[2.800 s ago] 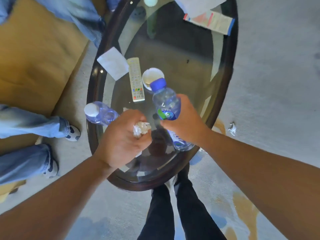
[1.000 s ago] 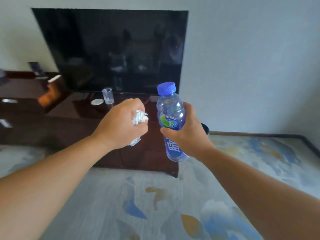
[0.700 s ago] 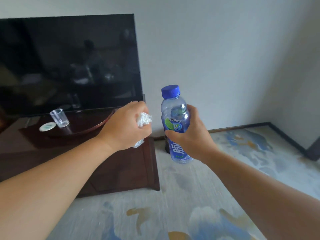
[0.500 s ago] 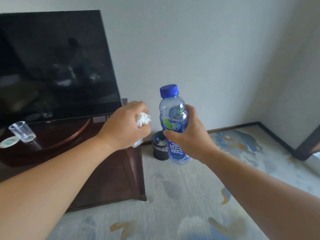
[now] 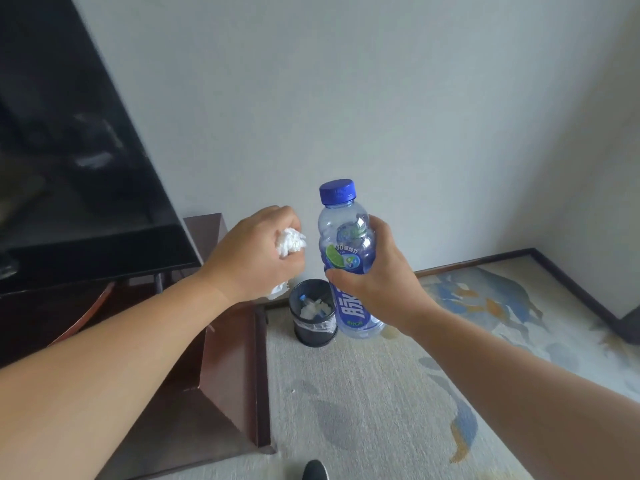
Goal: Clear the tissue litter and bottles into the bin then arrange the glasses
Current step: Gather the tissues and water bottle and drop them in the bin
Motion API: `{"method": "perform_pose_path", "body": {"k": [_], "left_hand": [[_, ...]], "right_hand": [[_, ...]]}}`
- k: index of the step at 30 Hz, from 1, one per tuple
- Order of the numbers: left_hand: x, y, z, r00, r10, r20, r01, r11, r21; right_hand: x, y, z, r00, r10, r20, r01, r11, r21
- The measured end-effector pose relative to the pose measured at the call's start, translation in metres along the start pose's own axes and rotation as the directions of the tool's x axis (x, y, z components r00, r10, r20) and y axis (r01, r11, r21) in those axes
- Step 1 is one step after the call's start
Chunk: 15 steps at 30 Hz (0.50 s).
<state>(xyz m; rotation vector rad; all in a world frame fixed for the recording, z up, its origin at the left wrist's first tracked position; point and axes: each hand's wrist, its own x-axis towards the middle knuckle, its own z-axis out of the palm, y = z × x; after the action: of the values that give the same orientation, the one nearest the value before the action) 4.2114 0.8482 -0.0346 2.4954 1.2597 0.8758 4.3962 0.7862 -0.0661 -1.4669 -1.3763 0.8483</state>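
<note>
My left hand (image 5: 252, 258) is closed around a crumpled white tissue (image 5: 291, 241), which sticks out between thumb and fingers. My right hand (image 5: 374, 275) grips a clear plastic bottle (image 5: 346, 237) with a blue cap and blue label, held upright. On the floor beyond both hands stands a small black bin (image 5: 313, 313) against the wall. It has a clear liner and holds white tissue and a bottle. Both hands hover in front of and above the bin. No glasses are in view.
A dark wooden TV cabinet (image 5: 221, 375) stands at the left, its corner close to the bin. A black television (image 5: 76, 161) sits on it. Patterned carpet (image 5: 381, 393) covers the floor. A dark shoe tip (image 5: 315, 471) shows at the bottom edge.
I have gone from the glass table to the wall. The view has swung right and down past the cabinet, so the bin now stands close below my hands. Both grips are unchanged.
</note>
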Motion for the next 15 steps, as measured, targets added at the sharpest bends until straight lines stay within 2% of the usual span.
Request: {"method": "perform_pose_path", "body": {"k": [9,15], "left_hand": [[0.147,-0.092,0.057,0.999,-0.032,0.012,0.032,0.998,-0.047],[0.213,-0.148,0.106,0.995,-0.096,0.025,0.097,0.994,-0.058]], "right_hand": [[0.164,0.032,-0.007,0.997,0.071,-0.026,-0.071,0.997,-0.019],[0.263,0.075,-0.005,0.993,0.109,0.054,-0.109,0.994,0.009]]}}
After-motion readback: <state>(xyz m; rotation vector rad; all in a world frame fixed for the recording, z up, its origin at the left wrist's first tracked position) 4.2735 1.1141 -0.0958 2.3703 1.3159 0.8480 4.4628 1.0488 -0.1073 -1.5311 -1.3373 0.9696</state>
